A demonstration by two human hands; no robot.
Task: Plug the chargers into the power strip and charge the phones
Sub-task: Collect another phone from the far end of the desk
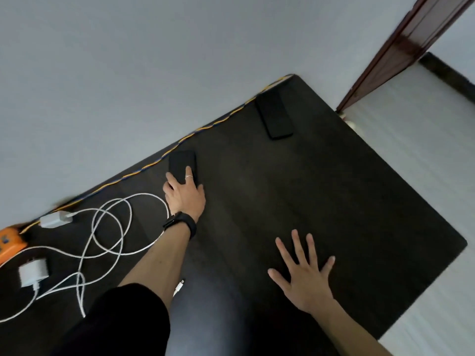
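Note:
Two black phones lie on the dark table [334, 191]. My left hand [183, 194] grips the near end of the closer phone [181, 163], near the table's back edge. The second phone [274, 115] rests alone by the far corner. My right hand [305, 273] lies flat on the table with fingers spread, holding nothing. Two white chargers [55, 219] [33, 274] lie at the left with their white cables [110, 240] looped and crossed. A cable's plug end [180, 285] shows beside my left forearm. The orange power strip [9, 244] sits at the left edge, partly cut off.
A yellow and blue cord [205, 128] runs along the table's back edge against the grey wall. A brown door frame [401, 52] stands at the upper right beside pale flooring. A black band is on my left wrist.

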